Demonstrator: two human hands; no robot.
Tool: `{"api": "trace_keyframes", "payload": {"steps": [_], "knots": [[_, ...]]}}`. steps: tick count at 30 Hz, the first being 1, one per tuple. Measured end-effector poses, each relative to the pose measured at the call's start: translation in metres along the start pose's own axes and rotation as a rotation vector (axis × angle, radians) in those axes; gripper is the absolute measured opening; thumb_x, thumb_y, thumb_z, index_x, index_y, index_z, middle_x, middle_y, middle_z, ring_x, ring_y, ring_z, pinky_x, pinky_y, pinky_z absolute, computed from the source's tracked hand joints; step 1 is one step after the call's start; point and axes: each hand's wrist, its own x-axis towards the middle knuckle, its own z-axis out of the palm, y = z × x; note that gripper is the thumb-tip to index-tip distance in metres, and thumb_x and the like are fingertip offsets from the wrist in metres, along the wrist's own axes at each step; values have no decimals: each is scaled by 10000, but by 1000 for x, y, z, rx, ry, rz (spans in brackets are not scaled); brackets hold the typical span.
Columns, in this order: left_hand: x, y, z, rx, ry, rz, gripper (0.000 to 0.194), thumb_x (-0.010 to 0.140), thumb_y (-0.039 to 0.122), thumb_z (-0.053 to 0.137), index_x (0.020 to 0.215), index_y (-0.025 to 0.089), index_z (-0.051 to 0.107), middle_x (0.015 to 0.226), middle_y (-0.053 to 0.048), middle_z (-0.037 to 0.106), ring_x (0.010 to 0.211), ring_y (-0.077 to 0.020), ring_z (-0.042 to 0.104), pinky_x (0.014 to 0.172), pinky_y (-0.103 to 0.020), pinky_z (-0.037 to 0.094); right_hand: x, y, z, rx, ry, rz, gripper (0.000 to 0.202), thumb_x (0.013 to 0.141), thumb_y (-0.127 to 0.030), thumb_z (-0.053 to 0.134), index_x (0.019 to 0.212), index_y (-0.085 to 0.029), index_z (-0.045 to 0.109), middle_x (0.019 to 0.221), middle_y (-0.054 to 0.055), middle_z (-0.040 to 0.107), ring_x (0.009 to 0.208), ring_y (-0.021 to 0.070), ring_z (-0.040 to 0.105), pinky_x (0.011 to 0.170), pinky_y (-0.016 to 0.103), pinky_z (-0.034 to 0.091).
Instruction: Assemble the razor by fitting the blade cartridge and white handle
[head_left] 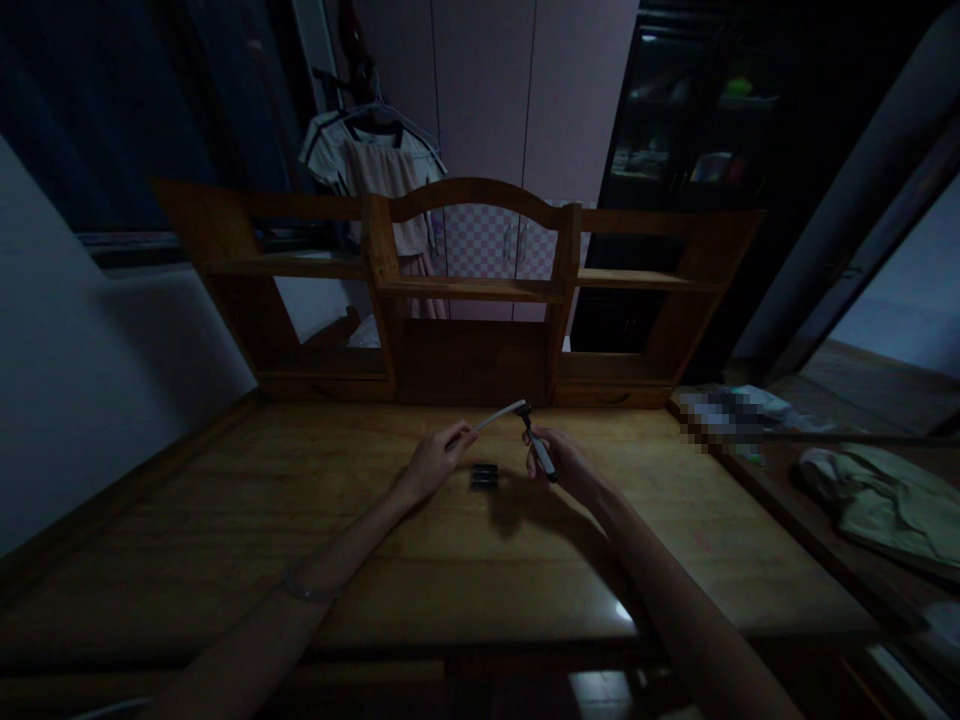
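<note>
My left hand point(441, 456) pinches the lower end of a thin whitish stick point(496, 413), slightly curved, slanting up to the right. Its far tip meets or overlaps the dark head of a razor point(541, 455); in this dim light I cannot tell whether they touch. The razor has a grey and black handle and is tilted head up in my right hand point(562, 458), whose fingers close around it. On the desk between and below my hands lie small black pieces point(484, 477) side by side, too dark to name. Both hands are above the desktop.
A wooden desk point(337, 570) spreads beneath, with a wooden shelf unit point(472, 290) along its back. Cloth point(885, 500) lies on a surface to the right. Behind hang clothes point(386, 180) before a pale cupboard point(487, 100); a wall point(90, 350) bounds the left.
</note>
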Motion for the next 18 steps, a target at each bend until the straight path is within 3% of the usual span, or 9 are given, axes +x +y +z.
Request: {"api": "trace_keyframes", "payload": {"steps": [18], "knots": [[0, -2, 1, -30, -10, 17, 327, 884, 443, 412, 871, 180, 605, 700, 19, 558, 642, -124, 503, 608, -206, 367, -1, -2, 1, 16, -21, 12, 296, 840, -462, 444, 862, -175, 511, 509, 21, 632, 347, 109, 486, 337, 185, 346]]}}
